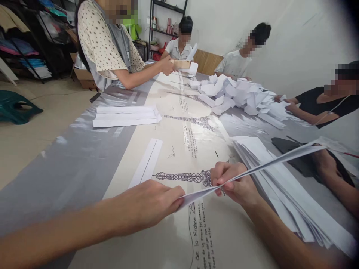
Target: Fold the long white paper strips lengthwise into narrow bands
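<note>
A long folded strip of white paper (269,158) spans the space in front of me, tilted up toward the right. My left hand (157,201) is closed on its near left end, with the thumb on top. Further along the strip, the fingers of my right hand (232,183) pinch it between thumb and fingertips. Under my hands lies a table cover printed with Eiffel towers (182,178). Just beyond my left hand a flat white paper strip (147,162) with a lengthwise line rests on the cover. To the right of my right hand is a stack of white paper sheets (283,198).
Several white strips (126,116) lie side by side further up on the left. A loose heap of folded papers (238,91) covers the far right. Several people sit or stand around the table; one holds a wooden piece (181,64). A green stool (19,106) stands at left.
</note>
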A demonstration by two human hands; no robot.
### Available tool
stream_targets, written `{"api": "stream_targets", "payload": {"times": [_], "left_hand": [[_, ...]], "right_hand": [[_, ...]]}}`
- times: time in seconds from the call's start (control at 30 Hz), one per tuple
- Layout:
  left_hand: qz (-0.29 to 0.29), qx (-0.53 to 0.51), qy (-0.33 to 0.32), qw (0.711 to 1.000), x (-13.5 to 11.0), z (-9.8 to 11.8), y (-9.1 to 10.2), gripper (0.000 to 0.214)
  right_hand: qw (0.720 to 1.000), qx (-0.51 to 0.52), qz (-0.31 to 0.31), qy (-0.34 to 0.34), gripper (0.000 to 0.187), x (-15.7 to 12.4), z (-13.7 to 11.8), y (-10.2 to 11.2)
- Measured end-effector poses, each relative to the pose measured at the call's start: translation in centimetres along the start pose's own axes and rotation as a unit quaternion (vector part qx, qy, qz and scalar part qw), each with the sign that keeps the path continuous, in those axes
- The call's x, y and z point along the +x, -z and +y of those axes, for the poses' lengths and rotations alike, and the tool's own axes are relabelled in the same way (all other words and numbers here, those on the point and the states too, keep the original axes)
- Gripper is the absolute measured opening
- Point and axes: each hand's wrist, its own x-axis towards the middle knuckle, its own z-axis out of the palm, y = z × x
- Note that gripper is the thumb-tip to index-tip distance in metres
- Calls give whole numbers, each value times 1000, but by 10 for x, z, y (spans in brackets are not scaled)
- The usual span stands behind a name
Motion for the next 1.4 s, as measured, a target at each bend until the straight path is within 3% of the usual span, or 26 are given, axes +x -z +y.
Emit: {"api": "stream_targets", "payload": {"times": [0.17,0.6,0.73,0.83,1.0,1.2,1.4], "left_hand": [[-7,69,-23,997,-2,-2,-4,29],[-40,57,-11,997,0,0,1,28],[-50,-73,22,996,0,6,6,34],[-31,-219,90,971,1,13,4,35],[-1,-343,163,925,7,13,-2,34],[-17,-383,187,905,10,12,6,28],[-43,-457,193,867,10,6,3,25]], "right_hand": [[1000,0,-15,-8,11,0,3,-2],[998,-21,-11,-52,8,0,1,-9],[996,-35,52,-61,11,2,-4,-15],[988,-69,121,-67,14,4,-7,-24],[978,-84,163,-104,19,7,-5,-41],[949,-55,265,-161,28,8,1,-45],[945,-45,271,-180,31,9,5,-46]]}}
